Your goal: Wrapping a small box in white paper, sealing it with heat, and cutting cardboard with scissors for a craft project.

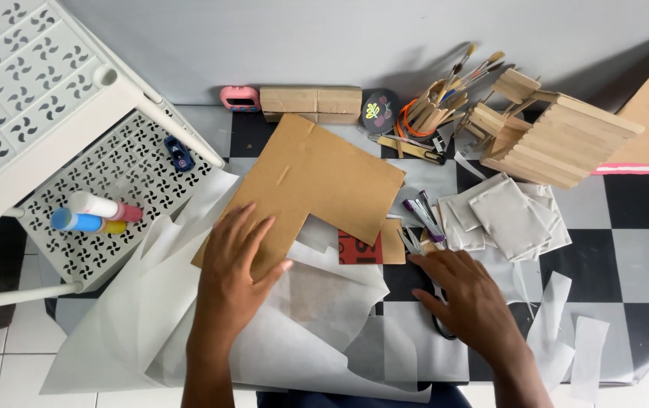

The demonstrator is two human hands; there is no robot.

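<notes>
My left hand [235, 261] lies flat, fingers spread, on the near end of an L-shaped piece of brown cardboard [317, 177]. The cardboard rests on large sheets of white translucent paper [188, 317]. My right hand [468, 291] reaches over the chequered mat, its fingertips at a pair of scissors [414, 240] whose black handles show below the palm. It is not clear that the fingers grip them. A red card [360, 249] and a small brown card [393, 242] lie between my hands.
A stack of grey-white paper squares [506, 215] sits right of the scissors. Behind stand a stick-built wooden house [551, 136], a cup of brushes [434, 106], wooden blocks [311, 100] and a pink timer [240, 98]. A white plastic shelf [113, 174] with glue bottles [90, 215] stands left.
</notes>
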